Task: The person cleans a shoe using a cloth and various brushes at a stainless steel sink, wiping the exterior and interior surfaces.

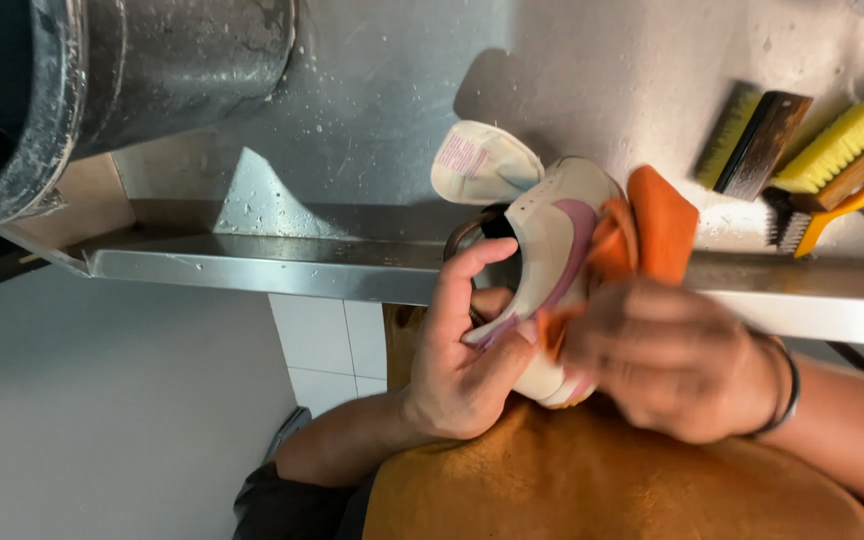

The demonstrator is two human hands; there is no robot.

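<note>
A white sneaker (552, 215) with a mauve side stripe is held above my lap, its tongue sticking up toward the metal counter. My left hand (462, 355) grips the shoe at its opening, fingers curled over the collar. My right hand (667, 355) presses an orange cloth (657, 225) against the side of the shoe; the hand is blurred. A dark band sits on my right wrist.
A wet stainless steel counter (282, 260) runs across the view. A large metal bucket (102, 80) stands at the top left. Several brushes, with yellow (837, 145) and dark bristles, lie at the top right. A brown apron (592, 485) covers my lap.
</note>
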